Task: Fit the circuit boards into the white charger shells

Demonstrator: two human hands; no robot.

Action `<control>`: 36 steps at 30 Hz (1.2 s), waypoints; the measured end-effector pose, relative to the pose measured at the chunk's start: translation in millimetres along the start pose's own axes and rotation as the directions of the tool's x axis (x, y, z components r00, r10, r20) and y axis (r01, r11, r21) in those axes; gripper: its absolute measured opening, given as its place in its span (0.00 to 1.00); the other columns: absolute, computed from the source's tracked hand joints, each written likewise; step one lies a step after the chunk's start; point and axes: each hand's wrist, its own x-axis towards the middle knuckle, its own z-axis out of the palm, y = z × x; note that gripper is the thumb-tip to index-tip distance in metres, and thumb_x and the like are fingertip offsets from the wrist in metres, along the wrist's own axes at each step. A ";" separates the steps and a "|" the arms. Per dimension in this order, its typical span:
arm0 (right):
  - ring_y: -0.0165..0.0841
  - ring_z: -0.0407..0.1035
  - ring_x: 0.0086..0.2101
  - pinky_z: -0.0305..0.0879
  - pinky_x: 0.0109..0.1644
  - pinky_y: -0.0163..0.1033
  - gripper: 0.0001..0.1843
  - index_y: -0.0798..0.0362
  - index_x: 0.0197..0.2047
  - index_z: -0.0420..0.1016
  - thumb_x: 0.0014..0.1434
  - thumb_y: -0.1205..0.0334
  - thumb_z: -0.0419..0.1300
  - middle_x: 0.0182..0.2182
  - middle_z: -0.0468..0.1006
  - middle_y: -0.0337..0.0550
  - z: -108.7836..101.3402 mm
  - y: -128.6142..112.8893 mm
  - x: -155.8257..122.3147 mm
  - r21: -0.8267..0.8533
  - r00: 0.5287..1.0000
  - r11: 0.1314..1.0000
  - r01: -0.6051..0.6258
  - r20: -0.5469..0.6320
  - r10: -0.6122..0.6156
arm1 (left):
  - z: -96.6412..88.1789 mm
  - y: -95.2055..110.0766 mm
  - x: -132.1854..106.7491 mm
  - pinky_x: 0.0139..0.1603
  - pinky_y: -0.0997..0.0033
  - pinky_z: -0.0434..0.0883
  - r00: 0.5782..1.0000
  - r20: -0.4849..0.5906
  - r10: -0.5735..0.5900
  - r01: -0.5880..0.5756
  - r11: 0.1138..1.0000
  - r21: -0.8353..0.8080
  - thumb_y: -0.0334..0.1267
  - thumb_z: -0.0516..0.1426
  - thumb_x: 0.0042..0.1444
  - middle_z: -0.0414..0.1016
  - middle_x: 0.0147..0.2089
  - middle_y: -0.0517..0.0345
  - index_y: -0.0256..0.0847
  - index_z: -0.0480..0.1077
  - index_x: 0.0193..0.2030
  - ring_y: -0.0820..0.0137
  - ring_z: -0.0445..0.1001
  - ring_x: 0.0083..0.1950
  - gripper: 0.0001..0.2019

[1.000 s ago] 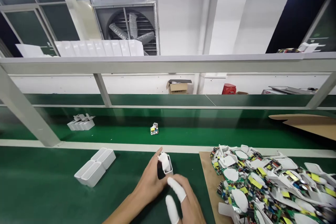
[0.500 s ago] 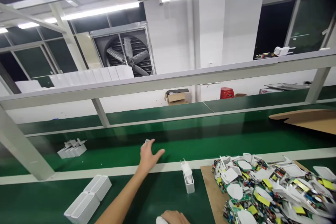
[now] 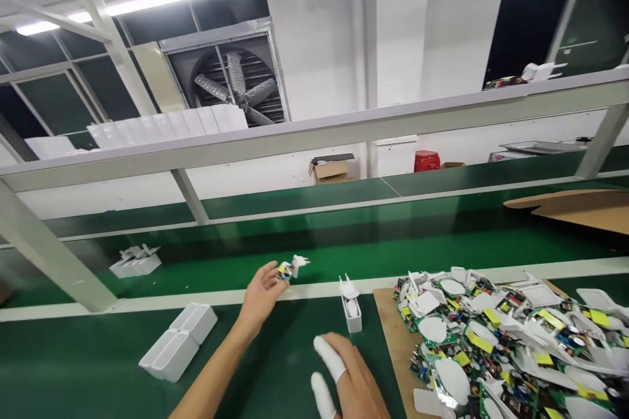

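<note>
My left hand (image 3: 263,293) pinches a small circuit board (image 3: 285,271) with a yellow patch and a white plug piece at its end, above the pale rail. My right hand (image 3: 354,380), with white finger cots on two fingers, is held low with its fingers apart and nothing in it. Just beyond the right hand stands a white charger housing (image 3: 352,315) with a plug piece in its top. Several empty white housings (image 3: 177,344) stand together left of my left forearm.
A large heap of circuit boards with white covers (image 3: 496,340) lies on brown cardboard (image 3: 388,330) at right. Several filled housings (image 3: 135,263) stand on the green belt (image 3: 373,249) at far left. Another cardboard sheet (image 3: 580,206) lies at the back right.
My left hand has drawn back from the belt and now holds the circuit board with its plug piece. My right hand has risen further into view, fingers spread.
</note>
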 end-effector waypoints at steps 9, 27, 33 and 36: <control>0.61 0.63 0.67 0.61 0.70 0.70 0.37 0.48 0.74 0.66 0.65 0.50 0.66 0.69 0.70 0.56 7.1 35.0 -11.7 0.070 0.992 0.998 0.011 0.125 -0.020 | -68.8 11.5 -116.5 0.70 0.51 0.71 0.762 0.616 0.200 -0.390 0.901 0.190 0.39 0.73 0.49 0.76 0.67 0.53 0.55 0.68 0.70 0.55 0.75 0.66 0.40; 0.53 0.74 0.53 0.72 0.57 0.61 0.29 0.50 0.68 0.71 0.63 0.64 0.57 0.54 0.79 0.55 -5.8 -4.9 1.2 -0.194 0.888 0.974 0.115 0.460 -0.013 | -62.0 -2.8 -108.2 0.52 0.68 0.76 0.923 0.248 0.295 -0.383 0.774 0.504 0.32 0.58 0.57 0.79 0.56 0.54 0.44 0.71 0.29 0.64 0.80 0.51 0.06; 0.53 0.65 0.66 0.67 0.68 0.62 0.33 0.53 0.74 0.63 0.67 0.63 0.56 0.67 0.71 0.56 -19.2 15.5 6.0 -0.177 0.887 0.978 0.114 0.460 -0.021 | -60.9 29.4 -130.5 0.39 0.69 0.72 0.871 0.456 0.181 -0.377 0.842 0.386 0.45 0.70 0.51 0.76 0.46 0.59 0.44 0.72 0.37 0.63 0.78 0.41 0.14; 0.54 0.59 0.70 0.66 0.69 0.63 0.35 0.50 0.74 0.64 0.65 0.65 0.59 0.68 0.70 0.54 -13.4 13.3 9.5 -0.139 0.852 0.982 0.130 0.522 -0.039 | -75.2 34.8 -126.8 0.39 0.70 0.73 0.863 0.499 0.080 -0.296 0.880 0.371 0.38 0.72 0.46 0.77 0.48 0.60 0.46 0.72 0.44 0.60 0.80 0.45 0.20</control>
